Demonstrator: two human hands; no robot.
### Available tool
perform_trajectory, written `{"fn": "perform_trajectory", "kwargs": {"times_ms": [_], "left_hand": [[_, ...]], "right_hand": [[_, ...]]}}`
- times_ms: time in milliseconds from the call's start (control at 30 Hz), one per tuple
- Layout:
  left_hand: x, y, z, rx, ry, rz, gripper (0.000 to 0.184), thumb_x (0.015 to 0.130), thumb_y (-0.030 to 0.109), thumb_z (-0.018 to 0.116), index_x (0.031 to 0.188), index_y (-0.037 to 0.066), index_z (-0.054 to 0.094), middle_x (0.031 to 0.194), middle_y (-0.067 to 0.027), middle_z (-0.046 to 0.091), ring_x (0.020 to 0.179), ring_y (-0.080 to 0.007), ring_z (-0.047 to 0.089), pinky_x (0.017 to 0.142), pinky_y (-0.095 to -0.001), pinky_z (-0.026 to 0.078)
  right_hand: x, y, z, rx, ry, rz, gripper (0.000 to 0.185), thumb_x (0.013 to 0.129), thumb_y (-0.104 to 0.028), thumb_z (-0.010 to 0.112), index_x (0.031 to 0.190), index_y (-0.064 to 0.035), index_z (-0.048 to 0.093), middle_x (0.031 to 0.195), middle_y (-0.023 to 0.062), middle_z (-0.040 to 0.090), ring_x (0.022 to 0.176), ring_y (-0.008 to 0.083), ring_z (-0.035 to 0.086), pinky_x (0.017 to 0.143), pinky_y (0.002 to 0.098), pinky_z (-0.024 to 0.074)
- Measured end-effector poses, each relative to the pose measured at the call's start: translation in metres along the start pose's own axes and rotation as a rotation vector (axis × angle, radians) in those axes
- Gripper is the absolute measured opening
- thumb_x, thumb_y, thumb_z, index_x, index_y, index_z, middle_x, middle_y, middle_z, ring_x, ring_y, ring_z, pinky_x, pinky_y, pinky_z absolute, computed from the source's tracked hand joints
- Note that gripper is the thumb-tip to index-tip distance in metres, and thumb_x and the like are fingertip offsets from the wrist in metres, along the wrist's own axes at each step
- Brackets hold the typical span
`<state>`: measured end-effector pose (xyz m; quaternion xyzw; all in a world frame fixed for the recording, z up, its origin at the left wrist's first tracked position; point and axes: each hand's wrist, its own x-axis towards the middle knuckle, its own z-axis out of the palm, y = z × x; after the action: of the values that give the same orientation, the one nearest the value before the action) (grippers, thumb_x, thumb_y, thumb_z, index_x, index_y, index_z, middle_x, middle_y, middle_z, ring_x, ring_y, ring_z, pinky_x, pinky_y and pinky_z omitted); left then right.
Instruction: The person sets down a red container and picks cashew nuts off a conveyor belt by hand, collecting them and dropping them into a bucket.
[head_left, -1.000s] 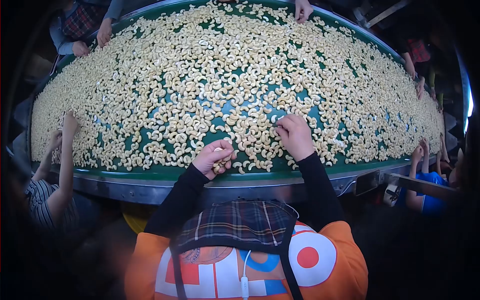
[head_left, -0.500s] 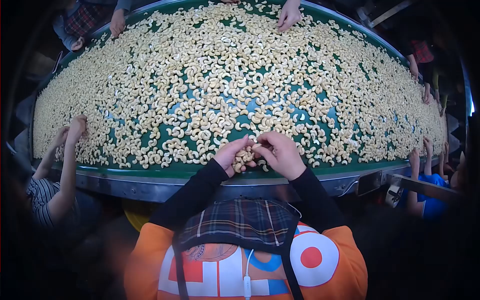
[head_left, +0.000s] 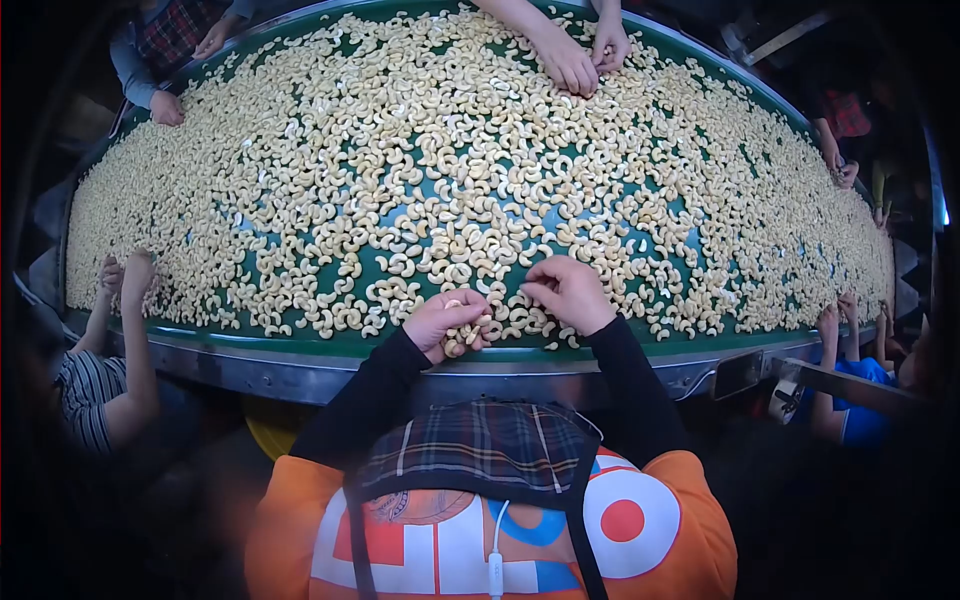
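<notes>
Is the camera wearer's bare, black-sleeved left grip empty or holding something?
Holding: several pale, curved cashew nuts show within the partly curled left grip.

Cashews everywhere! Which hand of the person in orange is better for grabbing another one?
Probably the right hand: it is out by the loose cashews with no handful showing. The left hand is curled around a small bunch, so it seems less free.

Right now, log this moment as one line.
left hand: holding cashews | right hand: over green belt, fingers bent, grip unclear | loose cashews: spread across belt
</notes>
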<state>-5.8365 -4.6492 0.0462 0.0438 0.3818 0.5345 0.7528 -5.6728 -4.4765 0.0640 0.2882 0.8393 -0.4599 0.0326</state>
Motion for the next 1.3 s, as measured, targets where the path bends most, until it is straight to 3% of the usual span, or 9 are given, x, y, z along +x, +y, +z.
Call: {"fn": "perform_trajectory", "kwargs": {"times_ms": [133,233,400,500,767,933,1067,1133,1300], "left_hand": [[-0.004,0.003,-0.010,-0.066,-0.003,0.009,0.013,0.089,0.018,0.054,0.093,0.006,0.054,0.077,-0.0079,0.060,0.058,-0.0133,0.061,0.036,-0.0171,0.040],[-0.011,0.007,-0.013,-0.004,0.035,0.003,0.013,0.089,0.018,0.055,0.092,0.006,0.054,0.077,-0.0069,0.060,0.057,-0.0125,0.061,0.036,-0.0171,0.040],[-0.032,0.018,-0.032,0.138,0.126,-0.007,0.013,0.089,0.018,0.056,0.092,0.006,0.054,0.077,-0.0051,0.060,0.055,-0.0114,0.060,0.036,-0.0170,0.039],[-0.044,0.025,-0.048,0.138,0.124,0.001,0.013,0.089,0.018,0.056,0.093,0.006,0.054,0.077,-0.0049,0.060,0.054,-0.0113,0.060,0.036,-0.0169,0.040],[-0.051,0.032,-0.061,0.149,0.094,-0.002,0.014,0.088,0.018,0.056,0.094,0.006,0.054,0.077,-0.0048,0.059,0.055,-0.0116,0.060,0.037,-0.0169,0.040],[-0.065,0.039,-0.075,0.109,0.084,0.025,0.017,0.090,0.022,0.053,0.095,0.006,0.054,0.078,-0.0052,0.059,0.056,-0.0126,0.061,0.037,-0.0175,0.041],[-0.068,0.045,-0.080,-0.069,0.074,0.032,0.022,0.093,0.028,0.049,0.094,0.006,0.054,0.078,-0.0058,0.059,0.057,-0.0130,0.061,0.037,-0.0180,0.041],[-0.068,0.053,-0.070,-0.111,0.114,0.011,0.024,0.093,0.030,0.047,0.093,0.006,0.054,0.078,-0.0061,0.060,0.057,-0.0130,0.061,0.037,-0.0180,0.041],[-0.063,0.051,-0.080,-0.135,0.100,-0.003,0.026,0.093,0.032,0.046,0.091,0.007,0.053,0.079,-0.0066,0.060,0.057,-0.0126,0.060,0.038,-0.0183,0.042]], "right_hand": [[0.042,-0.013,0.020,0.161,0.350,-0.041,0.015,0.070,-0.014,0.068,0.084,-0.0078,0.066,0.077,0.0078,0.058,0.075,0.0274,0.055,0.070,0.0361,0.0454],[0.071,-0.029,0.029,-0.247,0.742,-0.479,0.015,0.071,-0.013,0.070,0.081,-0.0046,0.065,0.075,0.0067,0.058,0.064,0.0226,0.056,0.061,0.0326,0.0469],[0.073,-0.024,0.033,-0.439,0.534,-0.459,0.011,0.071,-0.012,0.069,0.079,-0.0048,0.065,0.075,0.0067,0.058,0.063,0.0221,0.057,0.058,0.0314,0.0464],[0.057,-0.043,0.025,-0.259,0.186,-0.183,0.008,0.071,-0.012,0.068,0.076,-0.0056,0.065,0.075,0.0071,0.057,0.067,0.0250,0.058,0.061,0.0325,0.0466],[0.123,-0.052,0.052,-0.283,0.573,-0.277,0.007,0.072,-0.010,0.067,0.077,-0.0067,0.065,0.075,0.0079,0.057,0.069,0.0249,0.058,0.062,0.0320,0.0470],[0.109,-0.062,0.058,-0.508,0.473,-0.228,0.009,0.071,-0.008,0.068,0.080,-0.0069,0.065,0.076,0.0078,0.057,0.070,0.0242,0.058,0.062,0.0314,0.0469],[0.084,-0.083,0.069,-0.306,0.475,-0.220,0.011,0.071,-0.006,0.068,0.081,-0.0055,0.065,0.077,0.0075,0.058,0.070,0.0246,0.059,0.062,0.0320,0.0468],[0.064,-0.117,0.079,0.196,0.355,-0.212,0.011,0.070,-0.006,0.068,0.080,-0.0034,0.064,0.077,0.0075,0.058,0.071,0.0248,0.058,0.062,0.0326,0.0465],[0.059,-0.118,0.103,0.082,0.356,-0.382,0.009,0.071,-0.005,0.068,0.078,-0.0017,0.062,0.077,0.0082,0.059,0.070,0.0234,0.058,0.060,0.0317,0.0462]]}}
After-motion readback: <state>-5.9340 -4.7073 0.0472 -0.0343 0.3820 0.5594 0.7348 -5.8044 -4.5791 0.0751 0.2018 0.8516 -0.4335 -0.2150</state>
